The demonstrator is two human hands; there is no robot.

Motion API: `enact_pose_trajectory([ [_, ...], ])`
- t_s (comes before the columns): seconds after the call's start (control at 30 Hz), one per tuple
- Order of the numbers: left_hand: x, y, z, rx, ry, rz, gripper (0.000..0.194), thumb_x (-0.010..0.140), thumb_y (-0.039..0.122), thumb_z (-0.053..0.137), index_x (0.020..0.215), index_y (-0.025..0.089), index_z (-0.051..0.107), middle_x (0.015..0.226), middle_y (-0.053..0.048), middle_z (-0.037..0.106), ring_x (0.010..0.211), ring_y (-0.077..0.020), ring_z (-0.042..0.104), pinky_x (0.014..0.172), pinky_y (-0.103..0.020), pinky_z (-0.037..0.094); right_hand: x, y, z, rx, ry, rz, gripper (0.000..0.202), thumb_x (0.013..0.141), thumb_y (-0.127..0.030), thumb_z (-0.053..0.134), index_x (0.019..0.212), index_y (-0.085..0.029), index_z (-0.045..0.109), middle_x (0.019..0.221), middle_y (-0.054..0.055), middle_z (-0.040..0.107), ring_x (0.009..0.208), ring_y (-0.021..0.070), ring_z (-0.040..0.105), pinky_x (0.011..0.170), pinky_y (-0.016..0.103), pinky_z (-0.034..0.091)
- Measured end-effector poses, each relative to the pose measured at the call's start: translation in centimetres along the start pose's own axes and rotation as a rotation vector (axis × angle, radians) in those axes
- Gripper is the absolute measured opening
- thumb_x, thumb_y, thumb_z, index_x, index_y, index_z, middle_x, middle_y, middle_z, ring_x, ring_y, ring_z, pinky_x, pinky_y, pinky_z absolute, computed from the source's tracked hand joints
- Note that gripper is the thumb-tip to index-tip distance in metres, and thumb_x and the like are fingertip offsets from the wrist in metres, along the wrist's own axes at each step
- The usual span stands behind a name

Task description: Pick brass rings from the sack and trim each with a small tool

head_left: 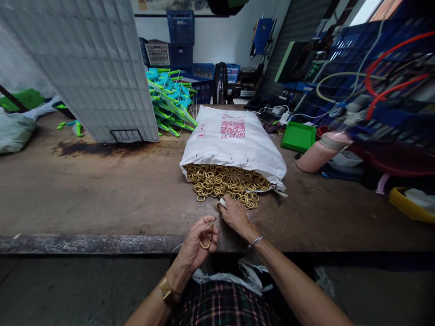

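A white sack (249, 140) with red print lies on the brown table (118, 194), its mouth facing me. Many brass-coloured rings (220, 179) spill from it onto the wood. My left hand (200, 242), palm turned up and fingers curled, holds a brass ring (205, 243) near the table's front edge. At the front of the pile is my right hand (235, 215), fingers bent together around a small white item (222, 203) with a dark tip; what it is I cannot make out. A loose ring (201, 198) lies left of that hand.
A tall pale ribbed panel (102, 68) stands at the back left, beside green and turquoise plastic pieces (171, 99). To the right are a green tray (299, 136), a pink bottle (319, 154) and a yellow container (409, 206). Behind the table stands a fan (221, 83).
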State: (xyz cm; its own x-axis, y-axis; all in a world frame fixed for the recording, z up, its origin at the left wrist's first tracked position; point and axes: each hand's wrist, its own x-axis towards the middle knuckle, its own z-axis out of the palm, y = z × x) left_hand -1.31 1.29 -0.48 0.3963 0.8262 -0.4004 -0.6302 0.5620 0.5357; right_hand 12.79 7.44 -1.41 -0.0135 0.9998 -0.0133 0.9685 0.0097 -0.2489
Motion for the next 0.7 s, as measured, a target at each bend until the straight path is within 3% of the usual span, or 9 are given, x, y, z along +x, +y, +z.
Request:
enact_pose_trajectory([
  [0.17, 0.7, 0.2, -0.3, -0.07, 0.103, -0.023, 0.019, 0.066, 0.025, 0.065, 0.072, 0.014, 0.05, 0.07, -0.001, 0.056, 0.061, -0.0099, 0.056, 0.044, -0.017, 0.04, -0.4, 1.0, 0.7, 0.21, 0.036, -0.105, 0.007, 0.08, -0.021, 0.041, 0.083, -0.019, 0.048, 0.067, 0.001, 0.057, 0.06, 0.0134, 0.051, 0.055, 0.023, 0.028],
  [0.33, 1.1, -0.1, 0.4, 0.093, 0.161, 0.036, 0.027, 0.068, 0.033, 0.065, 0.084, 0.018, 0.049, 0.063, 0.003, 0.053, 0.049, -0.007, 0.051, 0.039, -0.015, 0.033, -2.1, 0.9, 0.6, 0.522, 0.122, -0.177, 0.01, 0.081, -0.025, 0.038, 0.081, -0.02, 0.046, 0.068, -0.001, 0.051, 0.061, 0.013, 0.048, 0.058, 0.022, 0.033],
  [0.57, 1.3, -0.9, 0.5, 0.307, 0.102, 0.092, 0.031, 0.069, 0.044, 0.061, 0.079, 0.017, 0.049, 0.052, 0.009, 0.04, 0.036, -0.0016, 0.024, 0.035, -0.015, 0.014, -3.5, 0.0, -0.7, 0.688, 0.014, -0.153, 0.014, 0.082, -0.03, 0.038, 0.079, -0.019, 0.046, 0.067, -0.002, 0.049, 0.059, 0.0118, 0.046, 0.056, 0.023, 0.034],
  [0.7, 1.3, -1.0, 0.5, 0.633, 0.166, 0.26, 0.027, 0.074, 0.042, 0.055, 0.073, 0.016, 0.053, 0.052, 0.007, 0.04, 0.042, -0.0042, 0.029, 0.041, -0.018, 0.023, -3.4, 0.1, -1.1, 0.771, -0.051, -0.144, 0.018, 0.082, -0.033, 0.038, 0.074, -0.019, 0.046, 0.063, -0.004, 0.046, 0.059, 0.0105, 0.043, 0.057, 0.021, 0.034],
])
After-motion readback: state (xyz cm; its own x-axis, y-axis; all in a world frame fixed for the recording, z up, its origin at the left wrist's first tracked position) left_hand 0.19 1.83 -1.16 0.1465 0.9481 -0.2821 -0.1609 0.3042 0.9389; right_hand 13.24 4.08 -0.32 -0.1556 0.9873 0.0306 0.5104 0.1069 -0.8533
